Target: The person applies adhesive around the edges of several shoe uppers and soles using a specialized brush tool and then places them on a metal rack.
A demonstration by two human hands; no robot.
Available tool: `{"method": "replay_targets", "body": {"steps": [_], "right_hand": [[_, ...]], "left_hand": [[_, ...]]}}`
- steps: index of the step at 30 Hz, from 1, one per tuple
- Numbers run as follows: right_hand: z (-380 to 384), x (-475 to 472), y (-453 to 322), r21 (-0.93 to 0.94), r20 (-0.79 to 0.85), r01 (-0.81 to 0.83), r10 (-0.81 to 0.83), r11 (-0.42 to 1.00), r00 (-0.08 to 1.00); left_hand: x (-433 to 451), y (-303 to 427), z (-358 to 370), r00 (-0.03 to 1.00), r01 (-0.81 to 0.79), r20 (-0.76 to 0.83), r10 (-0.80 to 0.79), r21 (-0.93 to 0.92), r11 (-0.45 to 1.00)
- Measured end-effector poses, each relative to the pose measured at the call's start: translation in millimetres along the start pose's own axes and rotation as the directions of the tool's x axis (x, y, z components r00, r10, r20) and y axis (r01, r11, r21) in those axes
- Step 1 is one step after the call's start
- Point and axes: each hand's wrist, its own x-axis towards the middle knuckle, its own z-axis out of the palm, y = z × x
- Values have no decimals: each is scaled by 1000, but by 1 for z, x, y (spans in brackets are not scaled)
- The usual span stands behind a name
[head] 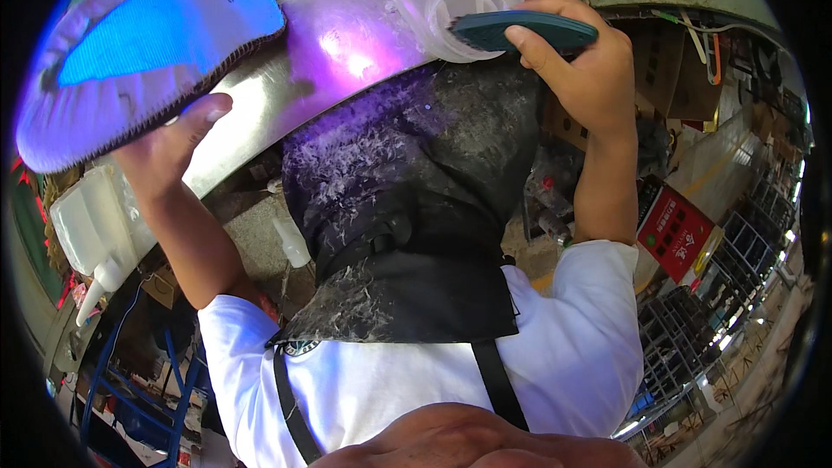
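My left hand [166,149] grips a shoe upper [97,114] by its near edge, thumb on the rim. Its stitched underside faces up, and the blue ribbed insole board [156,42] shows in strong blue-violet light. In my right hand [588,71] is a flat, dark teal oval brush [539,31], pinched between thumb and fingers. The brush's dark, bristly left end overlaps the mouth of a translucent plastic container [448,49]; whether they touch, I cannot tell. The container's contents are unclear.
A shiny metal worktop [364,19] curves ahead of me. My black apron [416,195] is coated with whitish residue. A translucent bottle with a nozzle [107,279] is at left, a red box [679,231] at right. Wire racks [682,325] line the right side.
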Motion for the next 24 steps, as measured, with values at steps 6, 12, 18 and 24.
{"method": "replay_targets", "body": {"steps": [6,12,18,24], "right_hand": [[36,-9,3,503,-181,-112,232,857,956],[13,5,22,180,36,209,-219,961,975],[1,5,28,408,131,-221,182,886,974],[4,-14,31,821,94,-383,561,423,822]], "left_hand": [[6,3,-38,935,-71,354,-18,235,969],[-16,26,-33,701,695,290,-652,-71,716],[-1,118,14,67,535,224,-972,-830,-155],[-131,72,78,934,112,-321,-155,-149,983]]}}
